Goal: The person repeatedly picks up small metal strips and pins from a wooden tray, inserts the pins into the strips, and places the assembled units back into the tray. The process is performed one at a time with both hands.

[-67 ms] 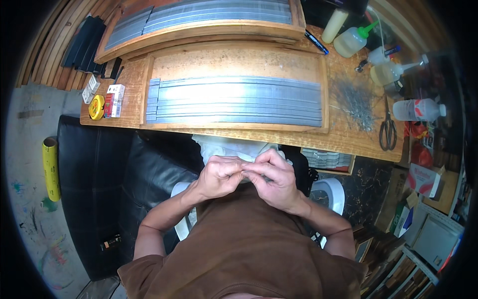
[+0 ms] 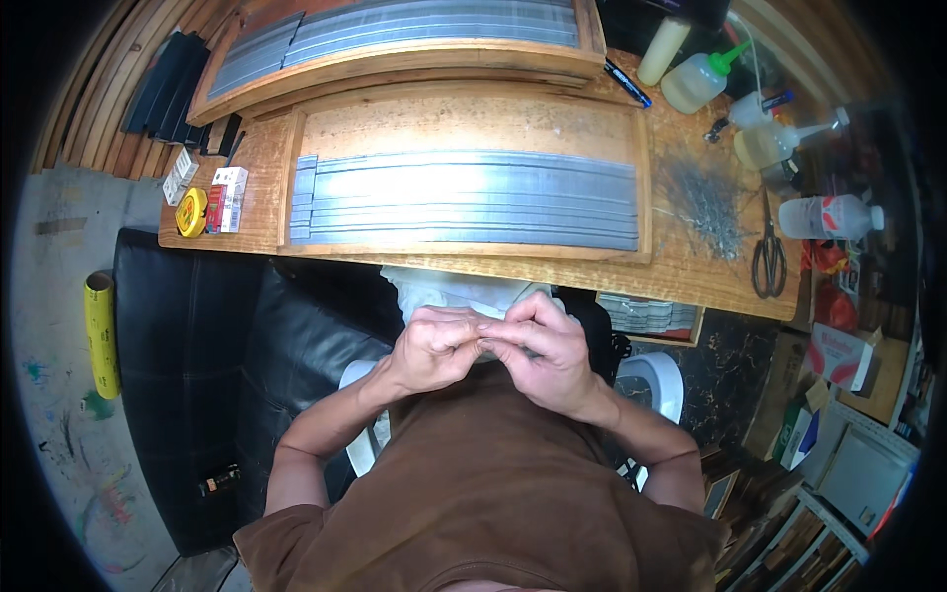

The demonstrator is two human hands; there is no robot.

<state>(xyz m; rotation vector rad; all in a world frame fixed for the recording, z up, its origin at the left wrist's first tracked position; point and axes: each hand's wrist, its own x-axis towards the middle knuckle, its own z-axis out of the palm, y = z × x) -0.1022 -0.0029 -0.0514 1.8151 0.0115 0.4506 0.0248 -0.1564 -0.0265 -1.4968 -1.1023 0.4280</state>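
Note:
In front of my chest, below the table's near edge, my two hands meet fingertip to fingertip. My left hand is closed, its thumb and fingers pinched together. Against it, my right hand is closed as well, thumb and forefinger pressed at the same spot. Whatever they may pinch is too small or too hidden to name. Beyond them on the table lies a shallow wooden tray with grey metal strips laid side by side in it.
A second wooden tray of strips stands behind. On the table's right are a pile of thin metal pieces, black scissors and squeeze bottles. A yellow tape measure sits at the left; a black leather seat is below.

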